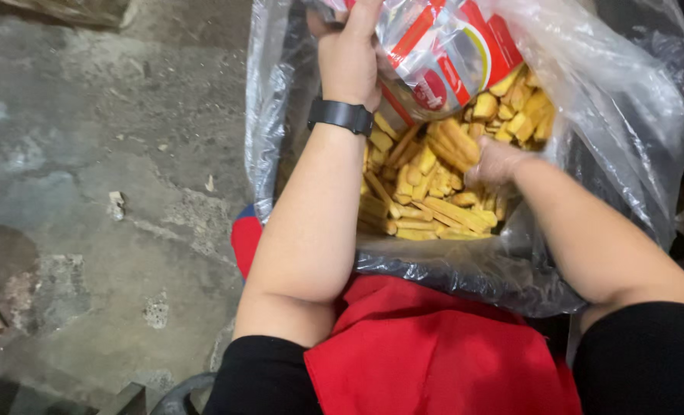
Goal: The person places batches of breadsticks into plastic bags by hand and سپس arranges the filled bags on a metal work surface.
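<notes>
Head view: left hand (349, 54) grips packet (442, 54); right hand (495, 163) clutches yellow sticks (434, 207) below

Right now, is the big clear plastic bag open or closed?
Open: the clear plastic bag is spread wide, yellow snack sticks exposed, right hand inside.

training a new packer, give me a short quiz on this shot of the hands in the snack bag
1. True or false: the left hand holds a red and white printed packet.
2. Where is the right hand? A) on the concrete floor B) in the yellow snack sticks C) on the red apron
3. What is worn on the left wrist?

Key: 1 true. 2 B, it is down among the sticks inside the big clear plastic bag. 3 a black wristband, perhaps a watch.
</notes>
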